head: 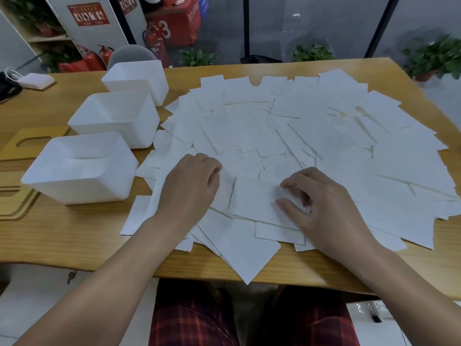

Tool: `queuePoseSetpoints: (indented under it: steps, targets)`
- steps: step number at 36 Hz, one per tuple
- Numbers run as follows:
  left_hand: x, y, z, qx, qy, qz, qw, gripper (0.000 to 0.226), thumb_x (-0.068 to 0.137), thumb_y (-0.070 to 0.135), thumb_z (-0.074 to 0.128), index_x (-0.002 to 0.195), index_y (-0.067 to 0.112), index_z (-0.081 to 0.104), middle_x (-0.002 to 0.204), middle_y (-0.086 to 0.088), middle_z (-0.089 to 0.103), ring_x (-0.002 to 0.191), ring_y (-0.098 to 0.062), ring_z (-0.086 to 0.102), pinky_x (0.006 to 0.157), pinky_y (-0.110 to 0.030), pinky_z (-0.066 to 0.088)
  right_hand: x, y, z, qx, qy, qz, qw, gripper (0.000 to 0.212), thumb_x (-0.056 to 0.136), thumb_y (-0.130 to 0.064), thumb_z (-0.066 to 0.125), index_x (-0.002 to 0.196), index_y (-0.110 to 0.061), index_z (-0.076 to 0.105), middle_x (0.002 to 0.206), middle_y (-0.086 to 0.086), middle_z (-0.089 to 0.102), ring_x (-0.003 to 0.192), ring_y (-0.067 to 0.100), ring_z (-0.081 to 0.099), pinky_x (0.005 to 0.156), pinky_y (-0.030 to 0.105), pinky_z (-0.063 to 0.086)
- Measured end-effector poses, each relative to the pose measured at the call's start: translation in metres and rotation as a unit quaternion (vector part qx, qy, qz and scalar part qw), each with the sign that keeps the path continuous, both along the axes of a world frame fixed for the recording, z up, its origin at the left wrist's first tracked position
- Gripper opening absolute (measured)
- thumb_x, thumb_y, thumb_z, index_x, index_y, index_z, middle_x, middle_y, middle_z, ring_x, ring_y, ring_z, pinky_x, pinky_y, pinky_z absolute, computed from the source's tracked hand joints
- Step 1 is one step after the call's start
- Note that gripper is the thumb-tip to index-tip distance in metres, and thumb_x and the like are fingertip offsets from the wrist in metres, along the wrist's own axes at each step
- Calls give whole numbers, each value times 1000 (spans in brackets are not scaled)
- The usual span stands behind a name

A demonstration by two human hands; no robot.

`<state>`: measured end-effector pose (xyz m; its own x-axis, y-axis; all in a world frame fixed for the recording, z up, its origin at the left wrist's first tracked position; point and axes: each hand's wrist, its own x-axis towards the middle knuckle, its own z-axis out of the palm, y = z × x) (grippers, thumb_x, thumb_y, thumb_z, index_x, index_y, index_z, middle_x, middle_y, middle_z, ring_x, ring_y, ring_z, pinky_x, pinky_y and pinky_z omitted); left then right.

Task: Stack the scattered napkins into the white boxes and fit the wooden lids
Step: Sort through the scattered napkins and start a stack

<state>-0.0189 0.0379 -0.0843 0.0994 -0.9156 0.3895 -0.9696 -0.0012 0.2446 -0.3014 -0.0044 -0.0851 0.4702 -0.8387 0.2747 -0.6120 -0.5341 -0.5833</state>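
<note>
Several white napkins (pixel 311 136) lie spread and overlapping across most of the wooden table (pixel 62 236). Three white boxes stand in a row at the left: the near box (pixel 79 188), the middle box (pixel 114 121) and the far box (pixel 136 79); all look empty. Wooden lids (pixel 15 143) with slots lie flat under and beside the near box. My left hand (pixel 192 186) rests on the napkins with curled fingers at the edge of one napkin (pixel 252 196). My right hand (pixel 321 203) pinches the right side of that same napkin between thumb and fingers.
A pink-white pouch (pixel 37 81) with a cable lies at the far left of the table. A grey chair back (pixel 132 54) stands behind the far box. Some napkins overhang the table's near edge (pixel 249 268). Plants and red fire extinguishers stand beyond the table.
</note>
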Motion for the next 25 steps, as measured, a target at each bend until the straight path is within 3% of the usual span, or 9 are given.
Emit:
queuePoseSetpoints:
  steps: [3, 11, 15, 19, 21, 25]
  targets:
    - [3, -3, -1, -14, -14, -3, 1000, 12, 108, 22, 63, 108, 19, 75, 102, 5, 71, 88, -18, 61, 72, -41, 56, 1, -1, 1, -4, -7, 3, 1000, 24, 98, -38, 75, 117, -24, 75, 111, -18, 60, 79, 6, 60, 72, 27, 53]
    - [4, -5, 7, -52, -34, -10, 998, 20, 115, 25, 51, 106, 17, 67, 88, 3, 64, 68, -20, 59, 59, -44, 55, 5, -1, 3, -13, 7, 1, 1000, 27, 99, -36, 76, 123, -24, 73, 116, -20, 60, 86, 1, 60, 74, 18, 47]
    - [-9, 6, 18, -71, -38, -66, 995, 24, 118, 25, 46, 113, 13, 66, 89, -1, 65, 67, -22, 62, 58, -44, 56, 9, -1, 10, -40, -5, 3, 999, 50, 98, -36, 76, 145, -28, 61, 132, -16, 54, 91, 4, 58, 80, 25, 53]
    - [-30, 19, 27, -99, -7, -124, 987, 13, 112, 19, 61, 115, 11, 72, 95, -1, 73, 78, -21, 71, 64, -42, 60, 20, 0, 22, -110, -6, 22, 994, 69, 94, -32, 82, 156, -26, 52, 151, -4, 44, 110, 15, 54, 88, 29, 49]
    - [-42, 24, 28, -106, 27, -136, 985, 17, 106, 15, 71, 122, 12, 74, 103, 0, 77, 85, -16, 75, 70, -38, 63, 27, -1, 24, -166, 10, 28, 986, 60, 92, -28, 85, 147, -21, 62, 147, 2, 52, 108, 21, 51, 90, 35, 48]
    - [-52, 32, 26, -71, 94, -129, 985, 36, 100, 20, 77, 135, 22, 69, 111, 10, 78, 95, -4, 75, 81, -26, 63, 37, -7, 14, -232, 7, 37, 972, 19, 91, -16, 85, 109, -15, 79, 116, 2, 69, 99, 28, 56, 83, 47, 49]
